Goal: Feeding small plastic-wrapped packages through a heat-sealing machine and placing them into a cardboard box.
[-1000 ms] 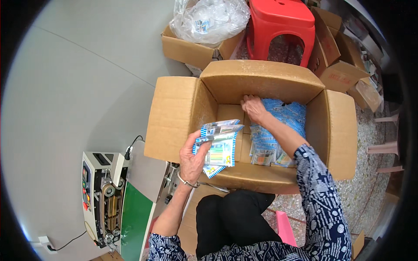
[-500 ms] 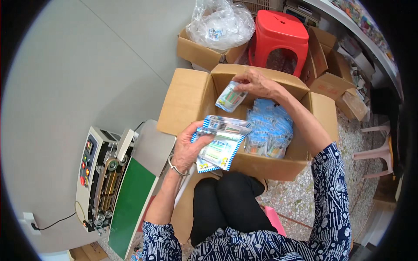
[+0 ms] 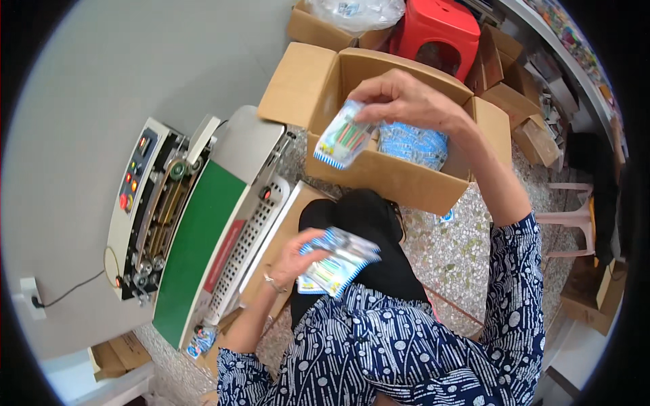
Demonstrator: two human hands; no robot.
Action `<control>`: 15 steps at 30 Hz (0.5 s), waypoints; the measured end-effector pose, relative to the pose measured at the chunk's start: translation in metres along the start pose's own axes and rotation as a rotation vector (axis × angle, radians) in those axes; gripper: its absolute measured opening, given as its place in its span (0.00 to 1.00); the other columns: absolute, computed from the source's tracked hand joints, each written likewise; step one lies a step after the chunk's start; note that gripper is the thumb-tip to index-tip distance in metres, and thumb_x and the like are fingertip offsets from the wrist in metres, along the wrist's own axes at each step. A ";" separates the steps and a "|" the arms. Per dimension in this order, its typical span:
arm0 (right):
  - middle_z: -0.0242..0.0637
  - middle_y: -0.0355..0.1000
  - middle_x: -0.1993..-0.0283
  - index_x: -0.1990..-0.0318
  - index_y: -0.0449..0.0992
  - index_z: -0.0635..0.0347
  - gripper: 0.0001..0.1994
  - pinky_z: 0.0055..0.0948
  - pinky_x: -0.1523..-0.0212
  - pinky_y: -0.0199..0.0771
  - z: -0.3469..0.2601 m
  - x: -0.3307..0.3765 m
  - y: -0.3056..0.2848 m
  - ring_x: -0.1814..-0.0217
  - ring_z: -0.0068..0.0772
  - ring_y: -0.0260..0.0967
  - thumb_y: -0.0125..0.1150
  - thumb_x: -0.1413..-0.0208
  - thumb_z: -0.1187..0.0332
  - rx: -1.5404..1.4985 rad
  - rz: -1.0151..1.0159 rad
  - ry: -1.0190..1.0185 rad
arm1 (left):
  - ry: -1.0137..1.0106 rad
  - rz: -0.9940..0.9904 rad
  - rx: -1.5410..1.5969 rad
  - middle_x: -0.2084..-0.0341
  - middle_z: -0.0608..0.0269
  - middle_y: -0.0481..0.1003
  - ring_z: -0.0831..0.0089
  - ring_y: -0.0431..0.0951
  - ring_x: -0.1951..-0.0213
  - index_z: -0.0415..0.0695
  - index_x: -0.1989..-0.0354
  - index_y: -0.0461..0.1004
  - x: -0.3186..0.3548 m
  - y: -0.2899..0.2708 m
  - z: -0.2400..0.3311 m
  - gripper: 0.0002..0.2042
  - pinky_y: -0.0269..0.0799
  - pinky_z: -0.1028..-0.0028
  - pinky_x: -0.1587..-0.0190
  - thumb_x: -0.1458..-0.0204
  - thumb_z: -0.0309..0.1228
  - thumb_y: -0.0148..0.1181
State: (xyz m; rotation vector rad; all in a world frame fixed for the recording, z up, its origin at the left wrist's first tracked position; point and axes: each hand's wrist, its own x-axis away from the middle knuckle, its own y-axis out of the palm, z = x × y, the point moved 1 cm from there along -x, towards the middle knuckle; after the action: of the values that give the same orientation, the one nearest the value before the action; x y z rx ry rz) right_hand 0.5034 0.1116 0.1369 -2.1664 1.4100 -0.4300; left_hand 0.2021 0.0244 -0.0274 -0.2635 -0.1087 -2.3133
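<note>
Clear plastic packets with blue-striped edges (image 3: pixel 336 265), fanned in a small stack: my left hand (image 3: pixel 296 260) has them clamped between thumb and fingers, above my lap. Pale green and yellow bands show through the film; slightly blurred, can't count them. Right of that, higher up: one single clear packet with a blue-striped bottom edge (image 3: pixel 343 139), green and reddish sticks inside, tilted, top end pinched in my right hand (image 3: pixel 406 101). It hangs by the near left corner of the open brown cardboard box (image 3: pixel 389 179); can't tell how high over the rim. Inside the box, toward the right: heap of blue-and-white striped packets (image 3: pixel 413 143).

Surroundings, left to right. White wall socket (image 3: pixel 30 292), black cable plugged in, on a plain grey wall (image 3: pixel 68 169). Cream-and-black machine (image 3: pixel 156 196): rollers, lit buttons, red knob. Beside it a flat green belt (image 3: pixel 203 250), then a white perforated panel (image 3: pixel 245 258). Blue-and-white wrappers (image 3: pixel 201 342) near the belt's lower end. Black-trousered legs (image 3: pixel 355 216) mid-view. Beyond the box: crumpled clear plastic bag (image 3: pixel 359 12) on a carton, red plastic stool (image 3: pixel 440 30), open brown carton (image 3: pixel 508 88). Grey speckled terrazzo floor (image 3: pixel 453 264) on the right; pale pink plastic seat (image 3: pixel 569 218) at the far right.
</note>
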 end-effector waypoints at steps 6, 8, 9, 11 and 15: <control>0.39 0.75 0.68 0.60 0.75 0.69 0.15 0.25 0.64 0.70 0.017 0.012 0.046 0.66 0.22 0.70 0.62 0.51 0.66 -0.073 -0.211 -0.021 | 0.189 -0.030 -0.492 0.58 0.61 0.72 0.71 0.73 0.57 0.38 0.53 0.69 0.023 0.058 -0.022 0.18 0.68 0.73 0.54 0.54 0.25 0.60; 0.40 0.75 0.69 0.61 0.75 0.70 0.15 0.26 0.65 0.70 0.018 0.011 0.069 0.67 0.24 0.70 0.62 0.51 0.66 -0.069 -0.257 -0.033 | 0.275 0.054 -0.538 0.57 0.51 0.71 0.56 0.72 0.55 0.38 0.52 0.68 0.029 0.050 -0.013 0.19 0.69 0.69 0.54 0.55 0.29 0.59; 0.40 0.75 0.71 0.62 0.75 0.70 0.15 0.27 0.66 0.70 0.019 0.010 0.080 0.68 0.25 0.71 0.61 0.52 0.66 -0.066 -0.293 -0.039 | 0.220 0.122 -0.543 0.56 0.51 0.70 0.57 0.72 0.54 0.38 0.51 0.67 0.028 0.039 -0.008 0.21 0.69 0.69 0.53 0.55 0.31 0.60; 0.41 0.74 0.72 0.62 0.74 0.70 0.14 0.28 0.66 0.70 0.019 0.011 0.093 0.70 0.27 0.71 0.61 0.53 0.66 -0.036 -0.335 -0.051 | 0.114 0.251 -0.462 0.55 0.51 0.70 0.60 0.72 0.54 0.37 0.48 0.64 0.021 0.023 0.015 0.25 0.68 0.68 0.52 0.54 0.33 0.62; 0.44 0.73 0.75 0.67 0.75 0.68 0.13 0.31 0.67 0.70 0.007 0.012 0.113 0.71 0.35 0.71 0.61 0.58 0.68 -0.042 -0.363 -0.064 | 0.150 0.323 -0.069 0.61 0.58 0.74 0.73 0.74 0.60 0.36 0.49 0.64 0.007 0.033 0.031 0.21 0.69 0.75 0.56 0.51 0.27 0.60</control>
State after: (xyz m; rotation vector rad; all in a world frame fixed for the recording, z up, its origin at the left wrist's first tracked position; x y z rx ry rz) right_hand 0.4272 0.0656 0.0654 -2.4538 0.9994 -0.4582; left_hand 0.2267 0.0019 0.0045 -0.1296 0.0840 -2.0089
